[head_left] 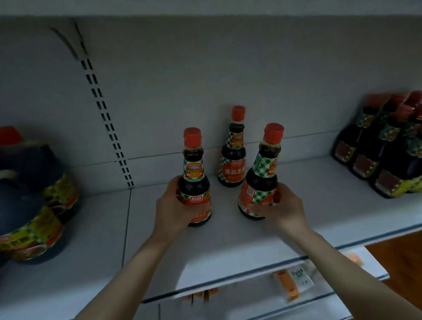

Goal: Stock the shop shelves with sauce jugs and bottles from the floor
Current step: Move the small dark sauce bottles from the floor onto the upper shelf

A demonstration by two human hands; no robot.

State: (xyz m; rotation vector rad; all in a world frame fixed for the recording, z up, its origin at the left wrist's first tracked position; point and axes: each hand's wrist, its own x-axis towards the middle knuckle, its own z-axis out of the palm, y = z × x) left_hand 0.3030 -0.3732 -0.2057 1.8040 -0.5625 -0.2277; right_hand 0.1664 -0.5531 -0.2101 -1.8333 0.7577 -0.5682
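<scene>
While left hand [172,209] grips left bottle [193,171] and right hand [287,210] tilted bottle [262,178], blurred jugs [24,201] sit cropped

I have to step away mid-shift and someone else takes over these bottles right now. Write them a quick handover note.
Left hand grips a soy sauce bottle, upright, at the shelf.
Right hand grips a second bottle, tilted, cap leaning right.
Done: a third bottle stands behind them, a bottle cluster at the right end, jugs at the left.
To do: stand both held bottles upright, let go. Floor stock is out of view.
</scene>
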